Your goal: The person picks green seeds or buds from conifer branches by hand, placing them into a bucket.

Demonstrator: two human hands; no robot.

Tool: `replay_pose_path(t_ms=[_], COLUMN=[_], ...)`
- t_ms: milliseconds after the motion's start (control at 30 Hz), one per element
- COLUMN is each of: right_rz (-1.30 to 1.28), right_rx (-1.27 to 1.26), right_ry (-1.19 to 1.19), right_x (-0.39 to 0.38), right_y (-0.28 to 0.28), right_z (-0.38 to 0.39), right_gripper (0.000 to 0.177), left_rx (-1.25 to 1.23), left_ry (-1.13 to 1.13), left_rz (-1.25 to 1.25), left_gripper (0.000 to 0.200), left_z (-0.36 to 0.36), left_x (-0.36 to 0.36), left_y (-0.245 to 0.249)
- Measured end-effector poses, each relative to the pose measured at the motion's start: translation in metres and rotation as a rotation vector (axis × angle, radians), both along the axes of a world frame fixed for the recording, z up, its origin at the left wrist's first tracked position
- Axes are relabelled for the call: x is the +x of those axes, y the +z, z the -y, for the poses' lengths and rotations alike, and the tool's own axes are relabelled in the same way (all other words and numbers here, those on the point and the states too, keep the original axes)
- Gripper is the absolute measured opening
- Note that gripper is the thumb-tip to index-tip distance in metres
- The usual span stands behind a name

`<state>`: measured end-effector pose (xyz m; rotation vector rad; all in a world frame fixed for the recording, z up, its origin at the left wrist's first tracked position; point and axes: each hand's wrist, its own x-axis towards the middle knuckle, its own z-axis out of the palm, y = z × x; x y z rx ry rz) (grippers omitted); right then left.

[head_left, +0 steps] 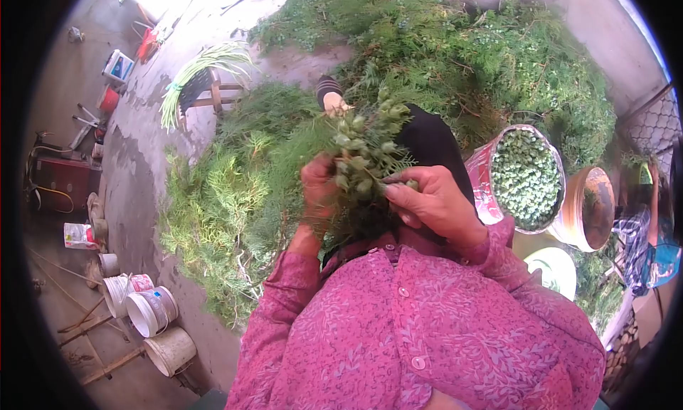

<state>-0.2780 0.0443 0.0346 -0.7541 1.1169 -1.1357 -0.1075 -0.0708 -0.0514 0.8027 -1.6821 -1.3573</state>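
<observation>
A leafy evergreen branch (370, 139) bearing clusters of pale green cones is held up in front of my lap. My left hand (320, 189), somewhat blurred, is closed around its lower left side. On the other side my right hand (441, 207) pinches at a green cone (411, 185) between thumb and fingertips. Right of my knee stands a pink-and-white bucket (482, 179) filled with small green cones (526, 179). Cut evergreen branches (220, 203) are heaped at my left, close to the left hand.
A larger pile of branches (469, 68) spreads ahead. An orange-brown bucket (565, 214) and a pale basin (551, 267) stand at the right. Long green beans (186, 82) lie over a small chair (213, 93). White buckets (153, 310) line the left side.
</observation>
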Motion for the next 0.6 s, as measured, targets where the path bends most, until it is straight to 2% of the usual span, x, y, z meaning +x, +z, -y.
replay_pose_path(t_ms=[33, 100, 167, 233, 367, 500, 567, 600], right_rz=[-0.004, 0.017, 0.102, 0.351, 0.275, 0.248, 0.043, 0.043], right_rx=[0.005, -0.012, -0.005, 0.020, 0.014, -0.019, -0.028, -0.025], right_ry=[-0.006, -0.058, -0.050, -0.101, -0.061, 0.033, 0.001, 0.005], right_x=[-0.004, -0.012, -0.026, -0.033, -0.024, -0.015, -0.009, -0.003], right_y=[0.004, 0.010, 0.000, -0.010, -0.007, -0.016, -0.017, -0.020], right_z=[-0.005, -0.015, -0.021, -0.022, -0.013, -0.001, 0.004, 0.007], right_gripper=[0.019, 0.018, 0.018, 0.020, 0.019, 0.019, 0.019, 0.019], left_rx=[0.005, 0.417, 0.443, 0.429, 0.353, 0.428, 0.473, 0.448], left_ry=[-0.006, -0.030, -0.073, -0.070, -0.130, -0.068, -0.044, -0.031], left_rz=[-0.004, -0.374, -0.421, -0.461, -0.424, -0.402, -0.395, -0.360], left_gripper=[0.037, 0.034, 0.033, 0.032, 0.031, 0.028, 0.026, 0.025], left_z=[0.001, 0.001, 0.001, -0.008, -0.006, -0.014, -0.016, -0.017], left_x=[0.000, -0.002, 0.001, 0.002, 0.004, -0.001, -0.001, -0.001], left_y=[0.003, 0.025, 0.018, 0.021, 0.008, 0.024, 0.025, 0.024])
